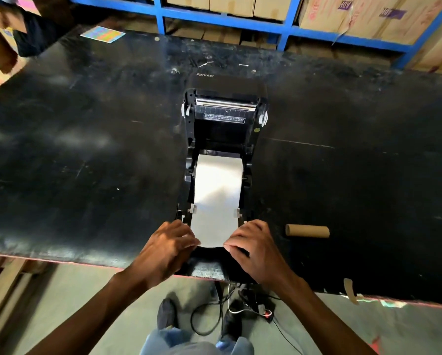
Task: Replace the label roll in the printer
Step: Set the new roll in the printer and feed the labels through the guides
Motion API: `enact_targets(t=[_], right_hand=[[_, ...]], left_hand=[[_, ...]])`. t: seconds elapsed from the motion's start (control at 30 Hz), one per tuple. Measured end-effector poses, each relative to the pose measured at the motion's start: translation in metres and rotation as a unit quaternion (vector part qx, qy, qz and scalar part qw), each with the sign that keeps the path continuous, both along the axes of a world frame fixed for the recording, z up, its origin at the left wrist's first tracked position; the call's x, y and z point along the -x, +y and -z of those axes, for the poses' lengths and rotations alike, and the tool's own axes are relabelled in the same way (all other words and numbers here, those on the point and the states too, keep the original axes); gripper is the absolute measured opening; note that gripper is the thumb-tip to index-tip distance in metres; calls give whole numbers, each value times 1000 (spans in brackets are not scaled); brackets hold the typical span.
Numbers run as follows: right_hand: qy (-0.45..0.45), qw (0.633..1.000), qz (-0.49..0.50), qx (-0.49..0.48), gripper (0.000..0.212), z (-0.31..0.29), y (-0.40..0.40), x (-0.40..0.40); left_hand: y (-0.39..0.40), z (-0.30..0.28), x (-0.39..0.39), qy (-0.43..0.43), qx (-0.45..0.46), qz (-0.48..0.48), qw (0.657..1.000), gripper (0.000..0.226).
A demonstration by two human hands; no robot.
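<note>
While my left hand (172,243) and right hand (250,242) each hold a narrow grip on a near corner of the smooth white label strip (216,201), I should draw it straight and taut between the small grey side guides (192,209). Beyond, the new roll sits in the bay of the matte black plastic printer (222,139), lid raised. To the right, a brown cardboard core tube (307,231) lies on the scuffed black tabletop (86,149).
</note>
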State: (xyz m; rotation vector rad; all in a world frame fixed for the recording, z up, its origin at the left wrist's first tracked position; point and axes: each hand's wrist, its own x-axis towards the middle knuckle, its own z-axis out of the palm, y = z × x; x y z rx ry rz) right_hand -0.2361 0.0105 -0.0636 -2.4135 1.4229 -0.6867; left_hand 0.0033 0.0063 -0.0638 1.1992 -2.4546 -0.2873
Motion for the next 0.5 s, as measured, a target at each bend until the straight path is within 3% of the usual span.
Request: enact_targets(t=[0.23,0.5], right_hand=[[17,1000,-15,-10,14,3,16,1],[19,999,-23,-25,14,7,31,-3]], left_hand=[[17,-1,1,-9,-8,16,1000,33],[30,-2,0,-44,-24,22,998,30]])
